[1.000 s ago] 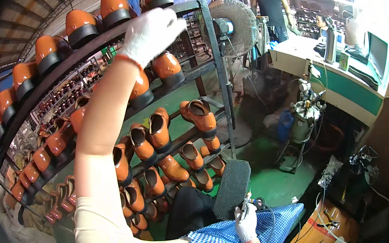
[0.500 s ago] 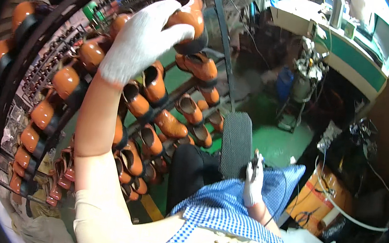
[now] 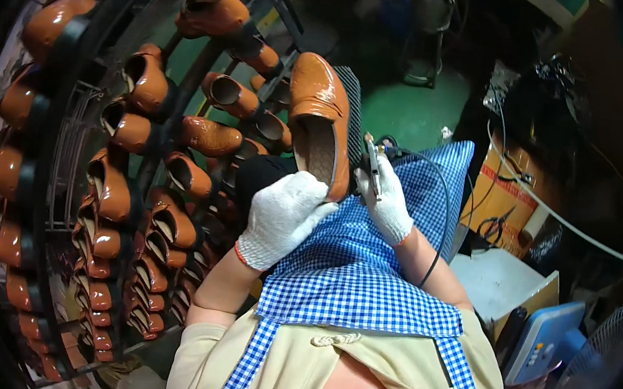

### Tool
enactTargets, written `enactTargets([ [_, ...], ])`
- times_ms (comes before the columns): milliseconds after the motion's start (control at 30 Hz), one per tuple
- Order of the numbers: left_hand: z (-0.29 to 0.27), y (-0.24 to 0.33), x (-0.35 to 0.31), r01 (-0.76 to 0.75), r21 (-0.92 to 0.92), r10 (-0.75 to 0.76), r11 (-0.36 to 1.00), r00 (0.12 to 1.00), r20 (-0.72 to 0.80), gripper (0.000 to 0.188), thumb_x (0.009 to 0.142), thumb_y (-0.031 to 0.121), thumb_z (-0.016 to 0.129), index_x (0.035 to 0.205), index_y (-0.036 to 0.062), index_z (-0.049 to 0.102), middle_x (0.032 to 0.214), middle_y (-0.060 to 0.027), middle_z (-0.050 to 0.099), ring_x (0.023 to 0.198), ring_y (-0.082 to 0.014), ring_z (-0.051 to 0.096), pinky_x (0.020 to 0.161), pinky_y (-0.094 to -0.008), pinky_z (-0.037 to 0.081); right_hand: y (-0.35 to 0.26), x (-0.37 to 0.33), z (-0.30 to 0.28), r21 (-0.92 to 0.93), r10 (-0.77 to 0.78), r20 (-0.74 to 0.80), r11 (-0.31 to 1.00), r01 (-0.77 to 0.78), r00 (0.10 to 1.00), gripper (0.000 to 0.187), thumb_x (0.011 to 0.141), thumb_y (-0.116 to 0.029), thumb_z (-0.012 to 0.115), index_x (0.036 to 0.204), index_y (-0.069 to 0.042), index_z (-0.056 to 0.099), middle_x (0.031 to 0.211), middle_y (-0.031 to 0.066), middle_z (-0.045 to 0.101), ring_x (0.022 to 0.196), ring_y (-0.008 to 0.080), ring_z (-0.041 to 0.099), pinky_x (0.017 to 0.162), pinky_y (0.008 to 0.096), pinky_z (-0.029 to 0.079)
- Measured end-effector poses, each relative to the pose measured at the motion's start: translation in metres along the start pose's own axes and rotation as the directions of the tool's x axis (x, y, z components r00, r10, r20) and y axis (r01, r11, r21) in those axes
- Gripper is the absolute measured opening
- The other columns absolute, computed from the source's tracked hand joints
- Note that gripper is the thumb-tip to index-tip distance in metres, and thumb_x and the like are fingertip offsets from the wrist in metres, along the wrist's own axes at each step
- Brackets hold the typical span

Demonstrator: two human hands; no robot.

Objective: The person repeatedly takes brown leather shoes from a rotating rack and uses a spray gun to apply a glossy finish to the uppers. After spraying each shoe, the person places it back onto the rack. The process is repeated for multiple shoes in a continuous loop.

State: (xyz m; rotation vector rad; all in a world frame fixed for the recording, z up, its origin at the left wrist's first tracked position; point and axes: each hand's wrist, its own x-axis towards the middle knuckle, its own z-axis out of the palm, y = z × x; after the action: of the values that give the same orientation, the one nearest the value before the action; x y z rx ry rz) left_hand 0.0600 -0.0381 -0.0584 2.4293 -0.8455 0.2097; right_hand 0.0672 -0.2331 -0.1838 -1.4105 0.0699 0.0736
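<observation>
A glossy tan-orange loafer [image 3: 316, 92] points toe-away in front of me, its quilted insole showing. My left hand [image 3: 286, 215], in a white knit glove, is closed around the heel end. Just to the right, my right hand [image 3: 388, 205], gloved too, grips a slim metal hand tool [image 3: 373, 167] with a dark hose running from it; its exact kind is unclear. A black textured pad [image 3: 351, 92] lies beneath the loafer and is partly covered by it. The blue-and-white checked apron [image 3: 343, 251] spreads below both hands.
At the left stands a dark metal rack [image 3: 56, 168] with several rows of similar tan-orange shoes [image 3: 132, 130]. To the right are an orange-brown carton [image 3: 505, 192] with scissors [image 3: 495, 227], a pale hose [image 3: 581, 234], a white board [image 3: 500, 279] and a blue fan base [image 3: 547, 337].
My left hand has come from the rack down to my lap, bringing a loafer over the black pad. The right hand has shifted left and away, holding the metal tool upright. My view has turned downward.
</observation>
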Motion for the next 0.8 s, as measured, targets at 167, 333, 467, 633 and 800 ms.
enactTargets([
  [167, -0.006, -0.003, -0.004, -0.005, -0.023, 0.006, 1.0, 0.999, 0.048, 0.03, 0.081, 0.014, 0.086, 0.104, 0.002, 0.07, 0.091, -0.0149, 0.067, 0.082, -0.0354, 0.068, 0.072, -0.0415, 0.055, 0.03, 0.011, -0.023, -0.585, -0.397, -0.066, 0.759, 0.287, 0.915, 0.021, 0.092, -0.008, 0.071, 0.111, -0.002, 0.064, 0.099, 0.0165, 0.066, 0.086, 0.0341, 0.066, 0.076, 0.0413, 0.055],
  [333, -0.003, 0.001, -0.01, 0.009, -0.036, -0.012, 0.999, 0.996, -0.093, 0.047, 0.082, 0.01, 0.086, 0.125, 0.0045, 0.066, 0.117, -0.0161, 0.064, 0.102, -0.0314, 0.067, 0.088, -0.0388, 0.056, 0.064, 0.034, -0.017, -0.795, -0.478, 0.106, 0.486, 0.363, 0.872, 0.018, 0.086, -0.019, 0.07, 0.099, -0.007, 0.069, 0.098, 0.0157, 0.065, 0.094, 0.0356, 0.066, 0.082, 0.0461, 0.055],
  [467, 0.003, -0.008, -0.03, 0.014, 0.004, -0.013, 1.0, 0.976, -0.219, 0.045, 0.077, 0.003, 0.089, 0.119, 0.011, 0.073, 0.115, -0.0126, 0.062, 0.1, -0.0275, 0.066, 0.082, -0.0345, 0.058, 0.066, 0.02, -0.011, -0.749, -0.35, 0.157, 0.567, 0.342, 0.924, 0.022, 0.087, -0.024, 0.075, 0.1, -0.008, 0.068, 0.095, 0.0123, 0.063, 0.086, 0.0345, 0.067, 0.075, 0.0447, 0.057],
  [633, 0.002, -0.01, -0.037, -0.006, 0.024, 0.011, 1.0, 0.976, -0.217, 0.043, 0.075, -0.004, 0.087, 0.114, 0.0097, 0.076, 0.117, -0.0111, 0.061, 0.104, -0.0255, 0.064, 0.086, -0.0342, 0.055, 0.008, -0.023, -0.04, -0.606, -0.247, 0.095, 0.754, 0.253, 0.964, 0.017, 0.096, -0.021, 0.072, 0.101, -0.006, 0.068, 0.09, 0.0108, 0.061, 0.077, 0.0295, 0.065, 0.069, 0.0398, 0.055],
  [800, 0.006, -0.009, -0.041, 0.012, -0.018, -0.016, 1.0, 0.972, -0.234, 0.043, 0.075, -0.007, 0.086, 0.114, 0.0102, 0.077, 0.118, -0.0103, 0.061, 0.106, -0.025, 0.063, 0.087, -0.0336, 0.055, -0.028, -0.054, -0.064, -0.287, -0.045, 0.113, 0.955, 0.076, 0.993, 0.014, 0.102, -0.017, 0.065, 0.107, -0.004, 0.068, 0.089, 0.009, 0.058, 0.077, 0.0235, 0.06, 0.071, 0.0356, 0.049],
])
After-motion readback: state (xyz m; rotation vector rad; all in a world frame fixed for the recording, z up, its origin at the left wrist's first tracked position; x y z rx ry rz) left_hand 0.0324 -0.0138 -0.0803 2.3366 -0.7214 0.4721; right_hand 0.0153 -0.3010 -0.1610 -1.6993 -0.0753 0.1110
